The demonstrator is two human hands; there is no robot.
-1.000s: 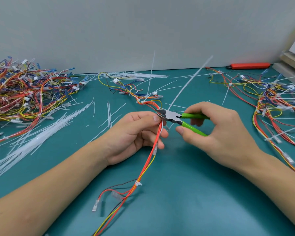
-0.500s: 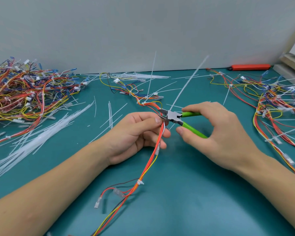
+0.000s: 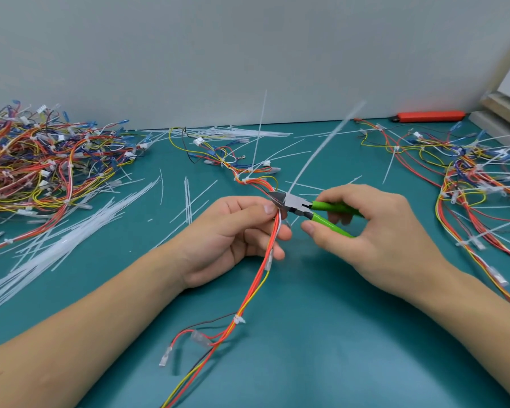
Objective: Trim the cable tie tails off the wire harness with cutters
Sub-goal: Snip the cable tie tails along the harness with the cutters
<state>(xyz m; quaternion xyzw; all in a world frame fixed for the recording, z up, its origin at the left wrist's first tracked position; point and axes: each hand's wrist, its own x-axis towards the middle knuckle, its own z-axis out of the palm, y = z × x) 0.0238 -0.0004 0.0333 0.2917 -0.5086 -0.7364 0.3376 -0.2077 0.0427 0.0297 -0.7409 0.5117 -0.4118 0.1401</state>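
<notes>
A: Harness (image 3: 273,231), position? 
B: Held up off tabletop (image 3: 306,334), pinched in left hand (image 3: 233,240) just below cutters (image 3: 292,203). Long axis near-to-far; near end trailed down toward viewer, far end ran past cutters.

A: Cutters, status? 
B: Gripped by green handles in right hand (image 3: 371,231). Blades almost closed at tie tail (image 3: 324,145), directly right of left thumb.

A: Tail, direction? 
B: Slanted up and right from cutters, blurred, away from both hands.

A: Severed? 
B: Could not tell.

A: Nearer hand? 
B: Right; squeeze judged sufficient.
</notes>
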